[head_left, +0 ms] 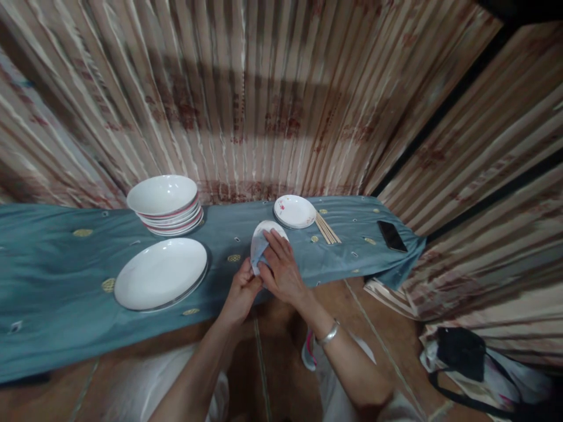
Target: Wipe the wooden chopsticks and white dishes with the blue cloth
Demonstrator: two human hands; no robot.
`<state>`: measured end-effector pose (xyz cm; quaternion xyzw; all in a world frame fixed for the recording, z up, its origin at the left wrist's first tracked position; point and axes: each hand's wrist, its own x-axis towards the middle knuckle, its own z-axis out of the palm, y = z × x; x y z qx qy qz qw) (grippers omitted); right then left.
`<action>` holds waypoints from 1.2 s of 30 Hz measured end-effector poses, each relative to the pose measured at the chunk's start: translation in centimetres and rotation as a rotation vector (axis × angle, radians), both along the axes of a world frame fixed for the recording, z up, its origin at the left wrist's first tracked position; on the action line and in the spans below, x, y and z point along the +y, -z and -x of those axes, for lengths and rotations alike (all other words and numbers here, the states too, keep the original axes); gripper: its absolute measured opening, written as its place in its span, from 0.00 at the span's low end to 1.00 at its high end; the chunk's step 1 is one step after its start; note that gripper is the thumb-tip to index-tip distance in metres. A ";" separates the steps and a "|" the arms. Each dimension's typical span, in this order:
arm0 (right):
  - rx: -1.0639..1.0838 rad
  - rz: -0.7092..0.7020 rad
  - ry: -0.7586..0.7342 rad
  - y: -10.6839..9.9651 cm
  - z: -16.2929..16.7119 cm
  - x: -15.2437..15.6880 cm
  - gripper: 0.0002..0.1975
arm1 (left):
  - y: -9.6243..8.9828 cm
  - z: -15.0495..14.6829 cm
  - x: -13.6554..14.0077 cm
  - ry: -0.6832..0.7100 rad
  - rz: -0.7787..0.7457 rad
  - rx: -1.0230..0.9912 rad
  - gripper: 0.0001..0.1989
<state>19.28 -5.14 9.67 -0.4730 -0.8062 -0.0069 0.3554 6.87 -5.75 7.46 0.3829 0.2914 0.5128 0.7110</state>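
My left hand (pixel 243 286) grips the near edge of a small white plate (pixel 259 230), which is tilted up over the front part of the table. My right hand (pixel 281 266) presses a light blue cloth (pixel 258 247) against the plate's face, with its fingers laid along the plate. Part of the cloth and the plate's lower side are hidden by my hands. Just beyond them lies a short stack of small white plates with a red flower print (pixel 295 211). Several wooden chopsticks (pixel 327 228) rest beside that stack.
A stack of white bowls and plates (pixel 163 196) stands at the back left. In front of it are large oval plates (pixel 162 274). A black phone (pixel 391 235) lies on the blue tablecloth (pixel 237 211) at the right. Patterned curtains (pixel 264 105) hang behind; a black bag (pixel 461 351) is lower right.
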 end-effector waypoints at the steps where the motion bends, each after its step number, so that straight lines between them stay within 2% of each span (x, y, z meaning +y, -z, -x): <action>1: 0.004 -0.003 0.002 -0.3 -0.1 0.2 0.17 | 0.0 0.0 -0.1 0.007 -0.017 0.011 0.23; 6: 0.139 -0.003 0.047 -1.2 -1.0 1.6 0.20 | -0.3 0.1 -0.4 0.031 -0.055 0.080 0.19; 10: 0.357 0.074 0.090 -0.6 -2.4 3.2 0.17 | -0.6 0.2 -0.5 0.032 -0.047 0.108 0.18; 17: 0.815 0.308 0.197 3.0 -4.7 6.3 0.19 | -0.6 0.3 -0.4 0.019 -0.008 0.089 0.18; 22: 1.063 0.427 0.258 5.5 -5.3 7.2 0.22 | -0.4 0.5 -0.2 0.014 0.000 0.071 0.18; 25: 1.123 0.487 0.340 7.1 -5.3 7.3 0.22 | -0.2 0.7 0.0 -0.016 0.061 0.028 0.19; 29: 1.096 0.502 0.291 8.6 -5.1 7.2 0.23 | 0.1 1.3 0.6 -0.083 0.165 -0.085 0.23; 33: 1.089 0.485 0.279 9.0 -4.9 7.0 0.25 | 0.7 1.9 1.5 -0.123 0.215 -0.177 0.22; 36: 1.062 0.459 0.285 9.0 -4.7 6.5 0.27 | 1.3 2.2 2.4 -0.196 0.280 -0.217 0.17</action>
